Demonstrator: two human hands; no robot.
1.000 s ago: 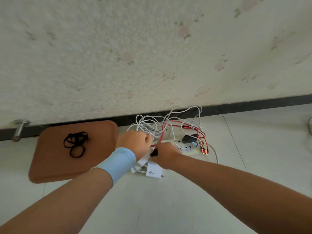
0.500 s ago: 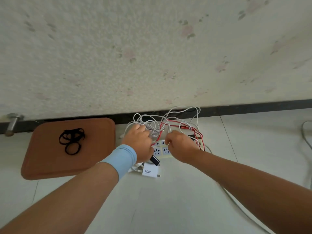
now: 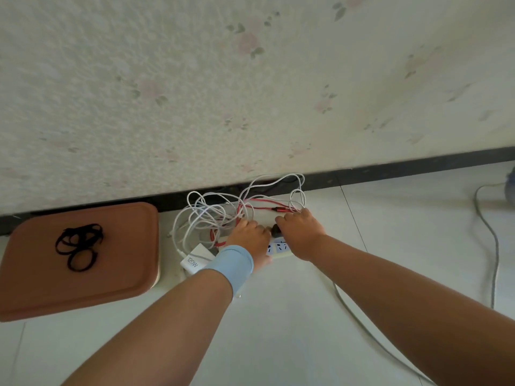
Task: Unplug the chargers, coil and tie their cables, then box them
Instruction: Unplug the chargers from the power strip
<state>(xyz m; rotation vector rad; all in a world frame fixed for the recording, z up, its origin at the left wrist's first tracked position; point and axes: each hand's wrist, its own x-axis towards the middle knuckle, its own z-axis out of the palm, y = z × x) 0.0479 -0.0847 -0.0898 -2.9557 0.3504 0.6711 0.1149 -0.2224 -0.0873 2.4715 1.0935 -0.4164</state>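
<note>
- The bare left forearm (image 3: 167, 316) and right forearm (image 3: 390, 296) reach forward and down, converging until the hands lie just beside each other.
- The left hand (image 3: 249, 238) lies knuckles up, with its fingers bent downward. What they hold is hidden.
- A light blue wristband (image 3: 234, 264) circles the left wrist.
- The right hand (image 3: 302, 234) lies palm down with its fingers (image 3: 292, 217) curled, thumb and forefinger pinching a black charger (image 3: 277, 232).
</note>
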